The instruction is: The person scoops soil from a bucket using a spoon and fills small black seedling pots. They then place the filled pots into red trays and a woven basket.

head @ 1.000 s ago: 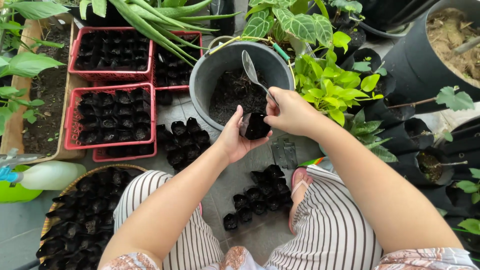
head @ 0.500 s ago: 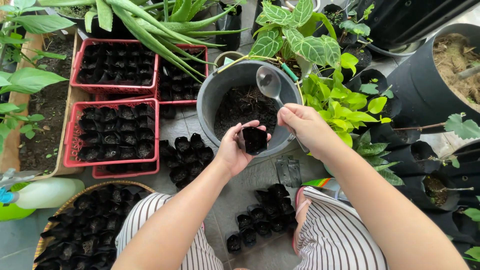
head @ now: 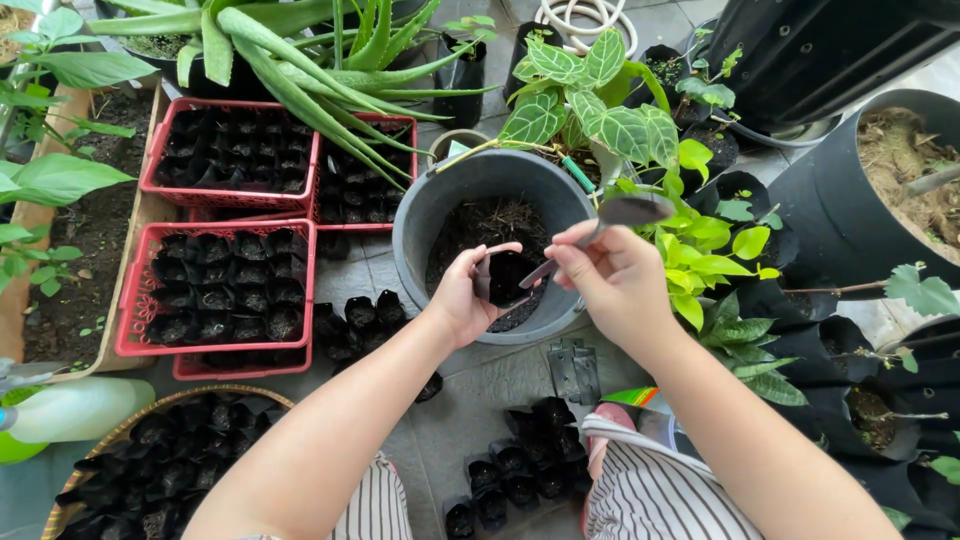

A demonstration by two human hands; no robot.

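Left hand (head: pixel 462 300) holds soil-filled bag (head: pixel 503 277); right hand (head: pixel 612 280) spoon (head: pixel 607 224).

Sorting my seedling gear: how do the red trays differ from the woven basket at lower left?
The red trays are rectangular plastic with straight walls; the woven basket is round and tan. The trays sit beside the grey bucket, farther from the person; the basket sits by the person's knee. Both hold small black nursery bags.

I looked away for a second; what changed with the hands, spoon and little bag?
The right hand lifted the spoon out of the small black bag; its bowl now points right, above the grey bucket. The left hand still holds the bag over the bucket.
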